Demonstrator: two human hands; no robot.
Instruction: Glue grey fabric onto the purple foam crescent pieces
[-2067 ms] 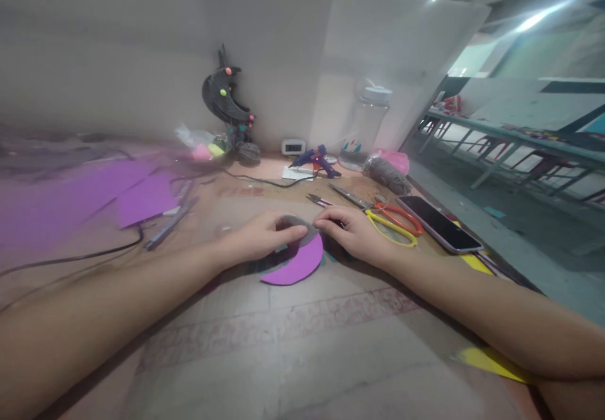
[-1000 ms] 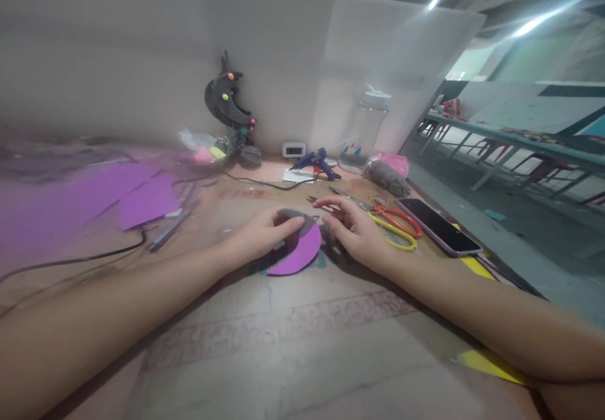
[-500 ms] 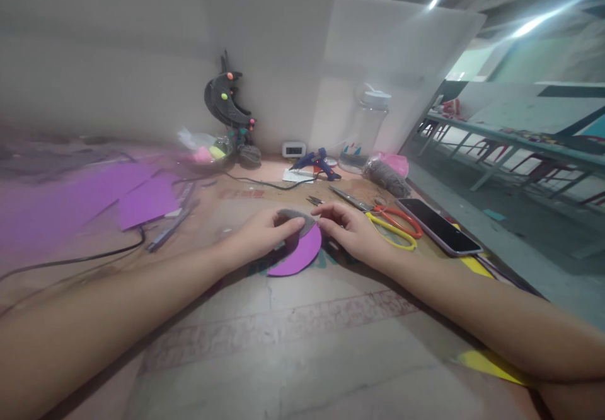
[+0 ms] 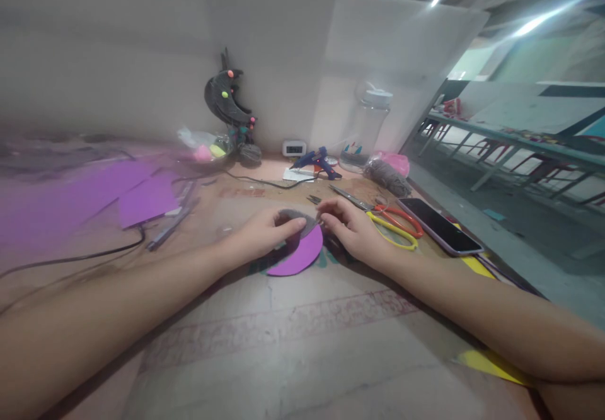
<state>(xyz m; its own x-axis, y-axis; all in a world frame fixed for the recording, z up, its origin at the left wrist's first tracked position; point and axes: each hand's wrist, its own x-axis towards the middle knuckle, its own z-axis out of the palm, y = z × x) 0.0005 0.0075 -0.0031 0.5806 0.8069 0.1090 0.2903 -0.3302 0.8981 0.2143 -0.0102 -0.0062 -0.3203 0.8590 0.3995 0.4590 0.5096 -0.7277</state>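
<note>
Compared with the preceding frame, the right hand point(image 4: 348, 223) arches its index finger higher beside the crescent point(image 4: 301, 253); whether its fingertips grip anything cannot be told. The left hand point(image 4: 265, 234) still pinches the crescent above the bench point(image 4: 283, 350), between the hands. Grey yarn point(image 4: 309, 222) covers its far part; its near part is smooth purple, tapering left.

One head-worn view looks forward and down at the nearby hands point(image 4: 302, 227)
</note>
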